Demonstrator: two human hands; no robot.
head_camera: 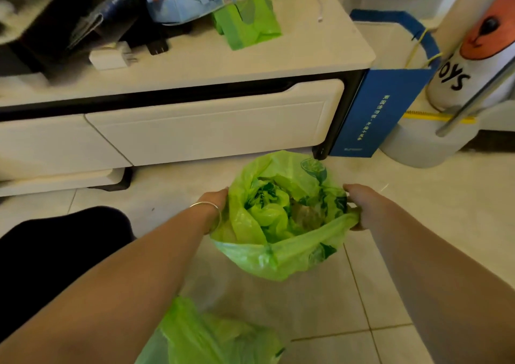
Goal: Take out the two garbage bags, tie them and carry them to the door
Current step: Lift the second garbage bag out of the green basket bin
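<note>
Tiled floor (pixel 390 266); both hands grip green garbage bag (pixel 281 255) before white cabinet (pixel 195 129).

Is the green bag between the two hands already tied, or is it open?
Open: the green bag has a wide mouth showing crumpled contents, and no knot is visible.

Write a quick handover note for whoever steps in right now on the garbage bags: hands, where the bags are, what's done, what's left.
Left hand: at the left rim of the open green bag, fingers hidden behind the plastic, grip not visible.
Right hand: grips the bag's right rim.
That bag is held over the tile floor, in front of the white cabinet, mouth open, not tied.
Second green bag lies near the bottom edge of the view; whether it is tied cannot be told.
Left: tie the open bag, check the second, carry both to the door.
</note>
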